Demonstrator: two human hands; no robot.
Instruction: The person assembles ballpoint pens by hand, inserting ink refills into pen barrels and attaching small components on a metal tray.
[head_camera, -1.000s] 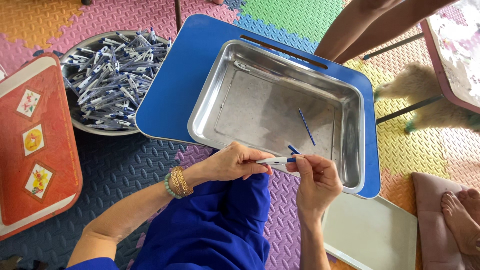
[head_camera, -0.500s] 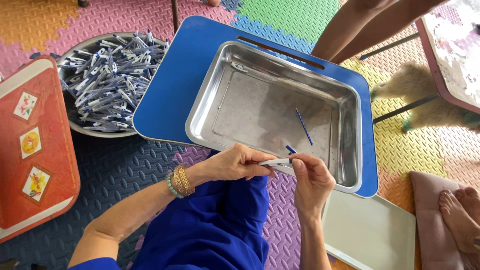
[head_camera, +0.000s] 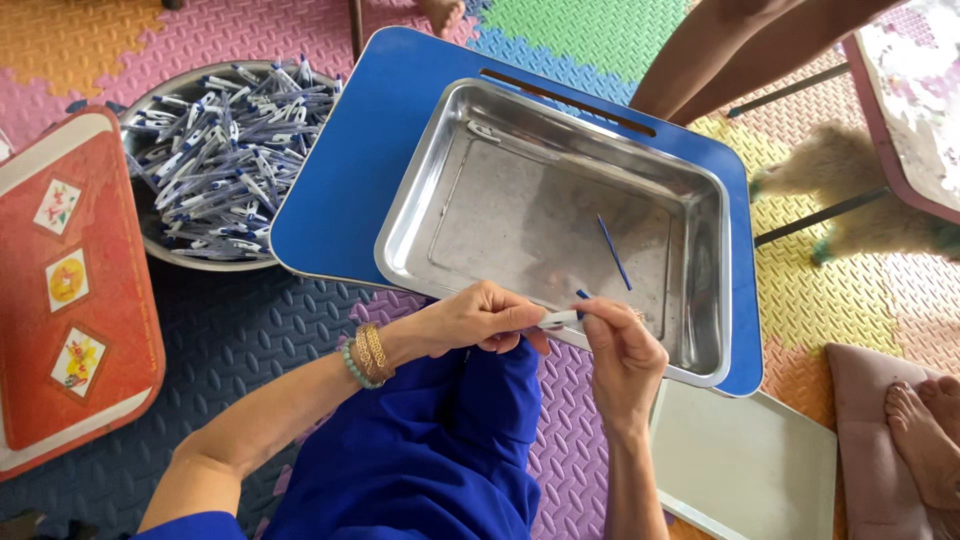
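My left hand (head_camera: 480, 318) and my right hand (head_camera: 622, 352) meet over the near rim of a steel tray (head_camera: 440, 190). Between their fingertips they pinch a small white pen barrel (head_camera: 560, 319) with a blue tip showing at its right end. The left hand holds the barrel, and the right hand's fingers close on its end. A thin blue pen refill (head_camera: 614, 252) lies loose on the tray's floor, just beyond the hands. The tray rests on a blue lap table (head_camera: 360, 170).
A round metal bowl (head_camera: 190, 258) heaped with several blue-and-white pens sits at the left. A red lap table (head_camera: 60, 290) lies further left, a white tray (head_camera: 745, 465) at lower right. Another person's legs (head_camera: 740, 50) and a foot (head_camera: 920, 440) are nearby on the foam mat.
Both hands stay together on the pen barrel at the tray's near rim, shifting only slightly. The refill in the tray has not moved.
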